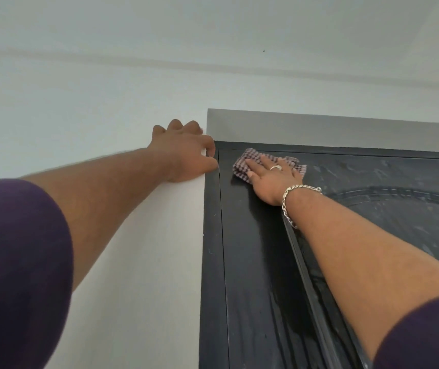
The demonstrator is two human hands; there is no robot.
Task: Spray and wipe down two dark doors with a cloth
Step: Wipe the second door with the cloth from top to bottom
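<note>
Right hand [272,177] flat, fingers straight, pressing checkered cloth [250,162] onto top left corner of dark door [253,249]. Left hand [183,153] fingers curled, braced on white wall [138,235] at door frame [211,235] edge, holding nothing visible. Door cut off right and bottom; wet streaks.

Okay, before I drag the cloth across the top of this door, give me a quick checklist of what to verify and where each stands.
1. Checked purple-grey cloth flat on the dark glossy door: ok.
2. Right hand pressing the cloth with straight fingers: ok.
3. Cloth at the top left corner, below the grey lintel strip: ok.
4. Left hand braced on the white wall at the frame edge: ok.
5. Door wet enough: streaks show, cannot tell.
6. Spray bottle within reach: not in view, cannot tell.
</note>
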